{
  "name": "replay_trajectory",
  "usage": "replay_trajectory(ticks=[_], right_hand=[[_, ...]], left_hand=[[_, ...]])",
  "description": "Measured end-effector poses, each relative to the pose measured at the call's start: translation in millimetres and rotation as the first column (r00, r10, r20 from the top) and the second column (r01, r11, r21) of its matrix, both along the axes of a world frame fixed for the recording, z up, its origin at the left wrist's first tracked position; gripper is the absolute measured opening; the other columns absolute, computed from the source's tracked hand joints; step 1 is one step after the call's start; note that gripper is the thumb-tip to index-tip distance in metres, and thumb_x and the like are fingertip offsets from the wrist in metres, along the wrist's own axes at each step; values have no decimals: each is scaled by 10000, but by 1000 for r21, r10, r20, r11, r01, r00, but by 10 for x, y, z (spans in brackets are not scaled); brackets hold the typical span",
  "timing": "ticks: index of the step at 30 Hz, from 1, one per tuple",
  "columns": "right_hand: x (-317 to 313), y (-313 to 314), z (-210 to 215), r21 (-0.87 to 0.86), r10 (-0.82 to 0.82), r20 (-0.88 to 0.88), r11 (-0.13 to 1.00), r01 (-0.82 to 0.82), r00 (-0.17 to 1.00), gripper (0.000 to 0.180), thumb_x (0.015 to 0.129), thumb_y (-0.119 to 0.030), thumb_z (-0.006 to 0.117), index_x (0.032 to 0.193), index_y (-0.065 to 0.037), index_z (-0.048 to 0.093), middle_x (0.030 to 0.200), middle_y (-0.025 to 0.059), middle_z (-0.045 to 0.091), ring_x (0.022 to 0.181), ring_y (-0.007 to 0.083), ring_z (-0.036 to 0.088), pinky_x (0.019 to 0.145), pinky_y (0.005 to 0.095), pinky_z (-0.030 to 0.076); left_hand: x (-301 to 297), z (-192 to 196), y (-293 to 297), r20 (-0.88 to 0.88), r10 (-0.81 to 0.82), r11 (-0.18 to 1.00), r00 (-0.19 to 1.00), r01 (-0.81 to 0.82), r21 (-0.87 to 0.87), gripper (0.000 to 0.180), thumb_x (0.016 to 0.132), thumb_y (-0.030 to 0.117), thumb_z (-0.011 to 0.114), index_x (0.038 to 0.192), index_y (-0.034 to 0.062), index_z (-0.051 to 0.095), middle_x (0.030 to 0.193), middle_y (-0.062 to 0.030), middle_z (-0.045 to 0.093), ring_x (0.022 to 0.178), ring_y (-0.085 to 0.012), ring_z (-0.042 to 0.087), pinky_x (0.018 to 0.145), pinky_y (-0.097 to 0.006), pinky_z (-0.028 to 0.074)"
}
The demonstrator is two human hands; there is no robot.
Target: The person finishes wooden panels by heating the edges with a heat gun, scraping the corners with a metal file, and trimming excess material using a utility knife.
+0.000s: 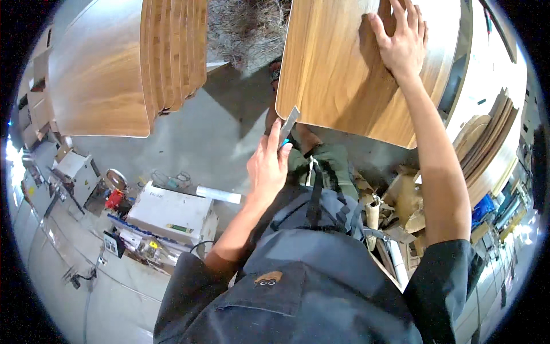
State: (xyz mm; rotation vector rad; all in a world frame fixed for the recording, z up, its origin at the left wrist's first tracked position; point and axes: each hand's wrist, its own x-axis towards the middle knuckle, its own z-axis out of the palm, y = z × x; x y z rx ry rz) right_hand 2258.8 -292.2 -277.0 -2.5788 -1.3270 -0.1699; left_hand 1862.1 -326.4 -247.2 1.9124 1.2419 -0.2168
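Board [335, 69] lies under right hand [403, 50], just beyond left hand [268, 169] holding knife [290, 122].

A wood-grain board [338, 74] with golden and brown streaks, rounded near corners and a thin pale edge, lying face up at far right, a knife-like tool [291, 122] with grey blade and blue detail, slanting far-rightward by the board's near left corner

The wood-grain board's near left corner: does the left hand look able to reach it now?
Probably yes: the left hand is close to that corner, and nothing visible blocks the way. It holds a knife; the right hand rests farther right on the board.
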Motion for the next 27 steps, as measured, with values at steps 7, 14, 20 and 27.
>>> replay_trajectory(ticks=[7, 14, 20, 27], right_hand=[[-19, 28, -17, 87, 4, 14, 996, -5, 1000, 651, 1013, -491, 704, 1543, -136, 572, 1629, 192, 501, 1536, 438, 409, 1286, 568, 302], [-2, -45, -100, 113, 42, 97, 992, -53, 994, 615, 1030, -481, 686, 1525, -132, 583, 1601, 181, 529, 1502, 440, 444, 1260, 559, 341], [-54, -31, -105, 125, 64, 90, 989, -75, 994, 599, 1040, -474, 679, 1517, -123, 586, 1582, 176, 537, 1469, 420, 472, 1232, 529, 375], [-42, -20, -133, 150, 98, 76, 983, -109, 992, 596, 1046, -465, 678, 1515, -110, 586, 1588, 190, 526, 1467, 416, 476, 1233, 514, 377]], left_hand=[[225, -33, -269, 77, 130, 990, 989, -133, 36, 612, 1143, 357, 543, 1677, 100, 392, 1440, -276, 634, 1243, -491, 663, 991, -544, 562], [258, -148, -475, 151, 178, 977, 972, -193, 89, 600, 1140, 335, 545, 1665, 76, 413, 1496, -278, 614, 1290, -495, 644, 1032, -533, 550], [241, -196, -532, 202, 181, 971, 963, -207, 117, 585, 1138, 320, 554, 1641, 43, 447, 1453, -266, 643, 1252, -476, 657, 1030, -527, 544], [290, -125, -535, 153, 219, 970, 964, -232, 72, 593, 1130, 328, 570, 1645, 58, 453, 1412, -254, 670, 1207, -468, 678, 1015, -523, 549]])
